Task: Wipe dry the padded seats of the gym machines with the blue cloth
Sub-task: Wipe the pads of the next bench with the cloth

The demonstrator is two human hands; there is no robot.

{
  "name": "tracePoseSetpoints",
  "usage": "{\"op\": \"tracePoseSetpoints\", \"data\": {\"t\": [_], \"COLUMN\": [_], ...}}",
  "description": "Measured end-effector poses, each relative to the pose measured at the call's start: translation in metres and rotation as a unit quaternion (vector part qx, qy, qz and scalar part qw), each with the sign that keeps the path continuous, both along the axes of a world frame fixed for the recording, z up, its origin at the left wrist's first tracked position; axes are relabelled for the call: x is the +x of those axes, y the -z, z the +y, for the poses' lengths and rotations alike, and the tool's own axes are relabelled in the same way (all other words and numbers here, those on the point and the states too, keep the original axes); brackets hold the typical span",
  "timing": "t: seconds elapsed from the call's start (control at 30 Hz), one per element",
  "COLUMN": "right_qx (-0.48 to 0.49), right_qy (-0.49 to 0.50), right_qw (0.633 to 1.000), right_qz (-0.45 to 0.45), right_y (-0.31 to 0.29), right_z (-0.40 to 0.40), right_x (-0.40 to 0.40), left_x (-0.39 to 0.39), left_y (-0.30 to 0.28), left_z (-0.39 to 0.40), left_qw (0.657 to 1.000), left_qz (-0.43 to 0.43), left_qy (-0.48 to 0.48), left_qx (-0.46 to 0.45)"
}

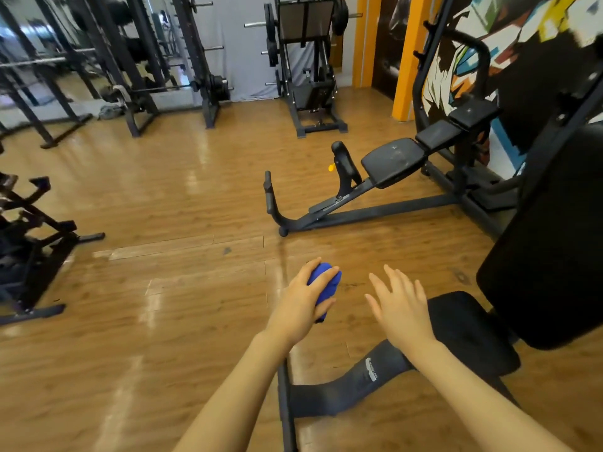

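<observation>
From the head camera, the left hand (301, 300) grips the bunched blue cloth (323, 287), fingers curled round it, above the wooden floor (163, 197). The right hand (399, 305) hovers beside it, fingers straight and spread, holding nothing, just left of the near machine's black padded seat (470, 331). Another padded seat (393, 161) stands farther off.

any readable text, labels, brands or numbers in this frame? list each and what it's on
Nothing can be read.
Grey label on the dark frame tube of the near machine, below the right hand: lines of print, too small and blurred to read.
Wall mural: coloured shapes, no legible letters.
Blue cloth in the left hand: no print visible.
</observation>
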State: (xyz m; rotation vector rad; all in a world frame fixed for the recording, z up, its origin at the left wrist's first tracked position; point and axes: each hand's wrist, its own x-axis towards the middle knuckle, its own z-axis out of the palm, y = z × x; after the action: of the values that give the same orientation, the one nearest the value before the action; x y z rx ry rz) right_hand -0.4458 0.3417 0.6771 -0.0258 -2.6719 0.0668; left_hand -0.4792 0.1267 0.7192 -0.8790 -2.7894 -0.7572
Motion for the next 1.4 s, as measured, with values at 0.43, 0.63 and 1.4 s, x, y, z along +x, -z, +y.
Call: {"op": "tracePoseSetpoints", "data": {"t": [0.43, 0.63, 1.4], "right_qx": [-0.025, 0.003, -0.009], "right_qy": [0.037, 0.033, 0.226], "right_qw": [0.999, 0.999, 0.974], "right_qz": [0.005, 0.011, -0.017], "right_y": [-0.027, -0.019, -0.054], "right_z": [-0.226, -0.269, -0.146], "right_x": [-0.034, -0.099, -0.479], "left_x": [-0.045, -0.108, -0.575], "left_y": [-0.043, -0.043, -0.058], "left_z": [-0.231, -0.265, -0.137], "left_qw": [1.0, 1.0, 0.984], "left_qz": [0.022, 0.016, 0.021], "left_qy": [0.012, 0.018, 0.17], "left_qx": [0.001, 0.001, -0.056]}}
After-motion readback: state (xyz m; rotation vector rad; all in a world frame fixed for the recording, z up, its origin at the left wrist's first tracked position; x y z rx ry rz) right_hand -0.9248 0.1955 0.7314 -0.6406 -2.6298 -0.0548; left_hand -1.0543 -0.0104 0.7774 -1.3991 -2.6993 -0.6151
